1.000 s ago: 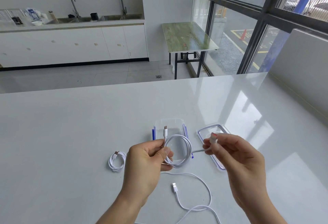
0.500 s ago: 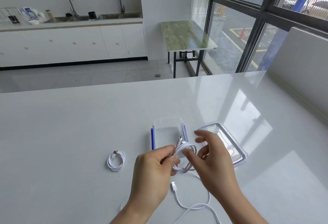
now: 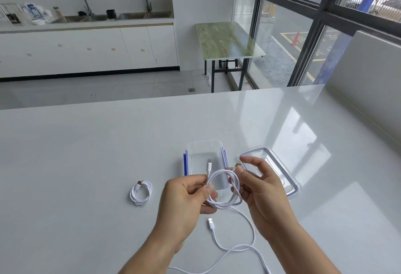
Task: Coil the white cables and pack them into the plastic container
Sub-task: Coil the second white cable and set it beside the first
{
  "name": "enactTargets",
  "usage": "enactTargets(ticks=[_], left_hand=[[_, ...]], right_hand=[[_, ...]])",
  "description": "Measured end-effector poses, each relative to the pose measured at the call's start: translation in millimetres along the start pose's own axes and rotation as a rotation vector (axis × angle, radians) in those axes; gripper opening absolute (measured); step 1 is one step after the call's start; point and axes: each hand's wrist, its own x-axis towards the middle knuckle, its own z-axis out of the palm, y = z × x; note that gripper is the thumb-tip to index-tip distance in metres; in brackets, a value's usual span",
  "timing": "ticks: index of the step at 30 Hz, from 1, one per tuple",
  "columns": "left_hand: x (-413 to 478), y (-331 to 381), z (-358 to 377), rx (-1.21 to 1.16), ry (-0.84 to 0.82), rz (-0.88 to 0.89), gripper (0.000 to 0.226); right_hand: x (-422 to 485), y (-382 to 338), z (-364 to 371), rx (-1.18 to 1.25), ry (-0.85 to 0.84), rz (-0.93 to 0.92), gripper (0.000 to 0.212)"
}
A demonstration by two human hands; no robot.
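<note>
Nearest the camera, a loose cable (image 3: 236,246) is left sprawled on the desk (image 3: 86,154), its USB plug (image 3: 211,223) pointing away from the body. So that one's not been coiled at all yet.

Just above it, a coil (image 3: 225,189) is being held up off the desk. The left hand (image 3: 184,197) is clenched on the near-left side of the loops, pinched between thumb and forefinger, with one small plug (image 3: 209,166) sticking up past the grip. The right hand (image 3: 262,189) is kept at the coil's right side: the loops pass by the thumb and lower fingers, the upper fingers are spread loose. A tail end seems to be pinched at the fingertips, but it's too small to be sure.

Off to the left, a finished coil (image 3: 141,191) is lying flat on the desk, well apart from the hands.

Just behind the hands, the container (image 3: 204,146) is sat open and looks to have nothing packed in it. Its lid (image 3: 280,165) is laid beside it on the right.

So the step in hand is probably finishing off the second coil. Next, the tail likely needs tucking so the loops don't spring open, then the coil can be lowered into the container without the grip being let go too early.
</note>
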Motion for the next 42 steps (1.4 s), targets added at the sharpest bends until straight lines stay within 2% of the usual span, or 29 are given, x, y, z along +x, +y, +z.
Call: enactTargets(ticks=[3,5,9,11,14,18,22,26,31,34,37,40,42], left_hand=[[0,-3,2,-0.055,0.013,-0.022,0.034],[0,-3,1,-0.092,0.026,-0.034,0.035],[1,-3,-5,-0.162,0.064,-0.047,0.025],[1,-4,-7,-0.210,0.093,-0.066,0.021],[3,-6,-9,-0.264,0.119,-0.090,0.019],[6,-5,-9,-0.373,0.063,-0.114,0.016],[4,-8,-10,-0.407,0.037,-0.130,0.015],[2,-12,-7,-0.300,0.053,-0.127,0.019],[3,-10,-5,-0.131,0.093,-0.108,0.016],[6,-10,-7,-0.001,0.101,-0.065,0.020],[8,-11,-7,0.119,0.108,-0.018,0.041],[8,-12,-4,0.141,0.100,-0.001,0.033],[7,-12,-2,0.122,0.077,0.001,0.029]], right_hand=[[2,0,1,-0.012,0.058,-0.096,0.049],[5,-1,-1,0.026,0.117,-0.098,0.052],[4,4,-4,0.017,0.195,-0.144,0.034],[1,6,-4,-0.082,0.217,-0.241,0.022],[-1,6,-4,-0.195,0.196,-0.395,0.017],[4,5,-6,-0.078,0.203,-0.292,0.015],[8,3,-7,-0.068,0.047,-0.121,0.015],[11,-1,-7,0.008,-0.067,-0.046,0.028],[7,3,-4,-0.030,-0.081,-0.151,0.024],[5,2,-2,-0.204,-0.136,-0.138,0.029],[4,2,-1,-0.474,-0.168,-0.140,0.042],[4,2,0,-0.674,-0.180,-0.180,0.052],[5,2,2,-0.646,-0.192,-0.160,0.052]])
